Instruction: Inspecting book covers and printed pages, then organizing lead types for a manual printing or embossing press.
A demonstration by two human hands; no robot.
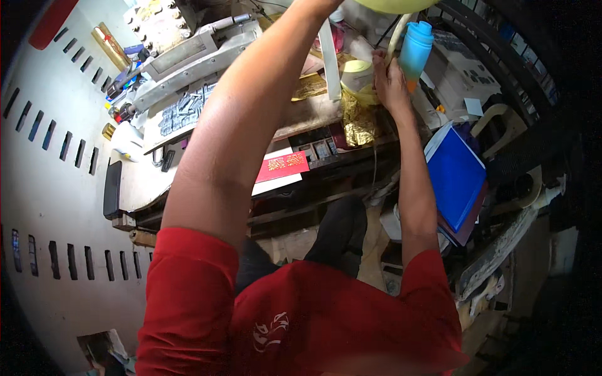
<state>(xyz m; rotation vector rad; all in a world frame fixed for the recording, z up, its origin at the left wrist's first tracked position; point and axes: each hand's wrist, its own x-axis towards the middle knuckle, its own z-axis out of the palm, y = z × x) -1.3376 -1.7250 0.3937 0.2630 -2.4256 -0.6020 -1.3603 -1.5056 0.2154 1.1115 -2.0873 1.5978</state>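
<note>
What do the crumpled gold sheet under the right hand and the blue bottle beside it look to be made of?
The gold sheet looks like thin metallic foil: it is crinkled and glints unevenly. The blue bottle looks like matte plastic, evenly light blue with soft highlights, though coated metal cannot be ruled out. The right hand rests between them, its fingers near a pale yellow roll.

At the upper right of the frame the right hand [390,80] rests on crumpled gold foil [359,122], just beside a light blue bottle [415,49]. The left arm reaches up past the top edge, so the hand itself is out of view. A red card with gold print [283,165] lies at the centre of the work surface [135,182], and a blue folder [456,175] sits at the right.
</note>
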